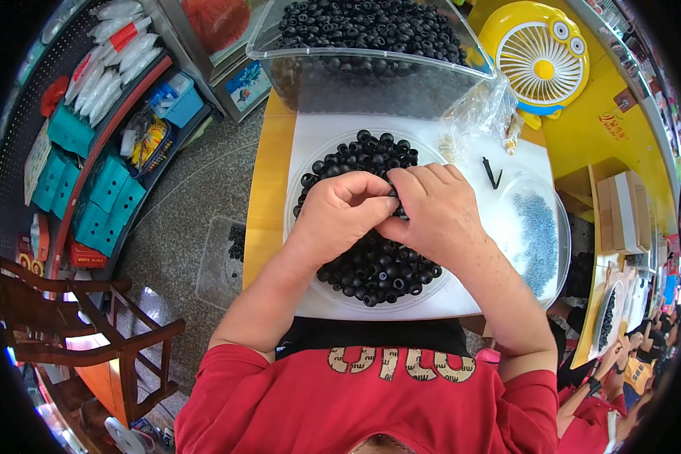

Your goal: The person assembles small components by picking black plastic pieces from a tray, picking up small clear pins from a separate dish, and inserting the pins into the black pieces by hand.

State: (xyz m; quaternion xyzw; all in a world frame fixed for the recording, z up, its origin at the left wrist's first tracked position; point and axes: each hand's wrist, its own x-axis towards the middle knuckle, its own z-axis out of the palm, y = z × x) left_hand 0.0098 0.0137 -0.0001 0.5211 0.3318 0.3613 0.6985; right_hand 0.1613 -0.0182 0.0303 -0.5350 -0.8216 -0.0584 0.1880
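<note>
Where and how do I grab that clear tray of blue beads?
Grip the clear tray by its right rim, coming from the right: it seems to overhang the table, so fingers may fit beneath, while your right forearm flanks its left. Hold it level; blue beads look loose.

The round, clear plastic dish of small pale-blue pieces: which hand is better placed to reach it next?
Probably the right hand: it is nearer the dish, which lies on that side. The left hand is farther away.

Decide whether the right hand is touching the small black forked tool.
Apart: the head view shows white surface between the right hand and the black forked tool.
</note>
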